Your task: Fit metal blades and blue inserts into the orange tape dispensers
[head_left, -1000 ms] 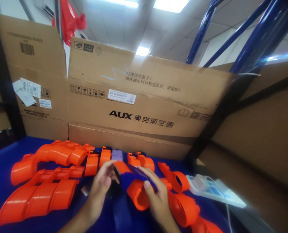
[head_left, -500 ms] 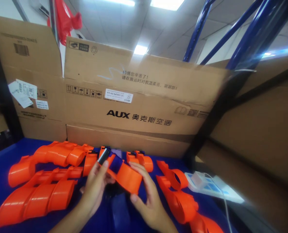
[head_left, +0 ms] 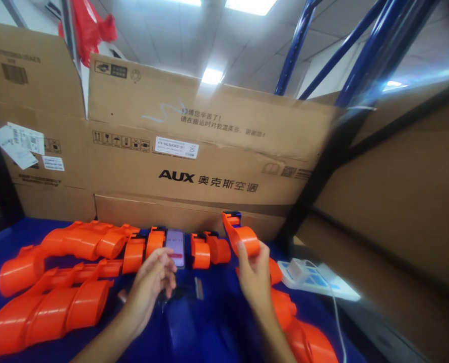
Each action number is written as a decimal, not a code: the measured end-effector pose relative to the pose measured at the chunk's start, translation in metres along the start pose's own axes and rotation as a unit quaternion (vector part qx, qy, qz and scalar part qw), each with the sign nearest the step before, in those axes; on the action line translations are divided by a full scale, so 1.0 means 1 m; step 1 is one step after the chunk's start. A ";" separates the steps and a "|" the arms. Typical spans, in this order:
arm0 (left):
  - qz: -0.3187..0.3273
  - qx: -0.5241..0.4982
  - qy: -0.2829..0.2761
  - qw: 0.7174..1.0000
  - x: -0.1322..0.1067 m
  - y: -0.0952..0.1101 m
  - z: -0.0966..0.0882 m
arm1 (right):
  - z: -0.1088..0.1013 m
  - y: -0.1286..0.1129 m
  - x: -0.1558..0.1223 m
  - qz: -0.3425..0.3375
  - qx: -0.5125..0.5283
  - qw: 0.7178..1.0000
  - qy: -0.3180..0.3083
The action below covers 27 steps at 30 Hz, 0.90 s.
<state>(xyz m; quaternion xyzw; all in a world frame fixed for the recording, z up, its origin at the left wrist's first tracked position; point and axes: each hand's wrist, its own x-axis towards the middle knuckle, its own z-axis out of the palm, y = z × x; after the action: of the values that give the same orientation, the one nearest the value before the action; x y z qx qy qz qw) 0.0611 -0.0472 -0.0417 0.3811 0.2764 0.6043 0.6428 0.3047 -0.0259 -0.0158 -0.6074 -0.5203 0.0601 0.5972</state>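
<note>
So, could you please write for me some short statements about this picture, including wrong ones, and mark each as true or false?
1. The right hand holds an orange part. True.
2. The left hand also holds one. False: the left hand holds no orange part.
3. A phone has other orange parts on both sides of it. True.
4. The power strip lies at the left edge of the picture. False: the power strip lies on the right side.
5. The cardboard at the back shows the letters "AUX". True.
</note>
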 end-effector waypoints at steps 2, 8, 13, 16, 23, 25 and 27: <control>0.002 -0.001 -0.007 1.000 0.000 0.000 -0.001 | -0.005 0.009 0.009 0.003 -0.050 0.999 0.006; 0.009 0.000 -0.006 1.000 -0.001 0.000 -0.001 | -0.011 0.018 0.022 0.017 -0.177 0.984 -0.014; 0.005 0.007 -0.003 1.000 -0.002 0.002 0.002 | -0.005 0.022 0.030 0.047 -0.261 0.961 -0.073; 0.004 0.007 -0.003 1.000 -0.002 0.002 0.002 | -0.002 0.025 0.034 0.039 -0.287 0.952 -0.098; -0.008 0.025 -0.005 1.000 -0.005 0.003 0.003 | -0.003 0.029 0.036 0.017 -0.320 0.939 -0.125; -0.011 0.036 -0.002 0.999 -0.005 0.004 0.004 | -0.004 0.027 0.036 0.014 -0.326 0.937 -0.124; -0.016 0.036 0.000 0.999 -0.004 0.004 0.004 | -0.009 0.022 0.035 0.010 -0.331 0.936 -0.118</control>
<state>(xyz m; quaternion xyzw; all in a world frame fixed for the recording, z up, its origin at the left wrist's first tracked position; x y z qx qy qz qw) 0.0613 -0.0521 -0.0364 0.3997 0.3044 0.5833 0.6382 0.3393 -0.0014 -0.0116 -0.7644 -0.5717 -0.0382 0.2958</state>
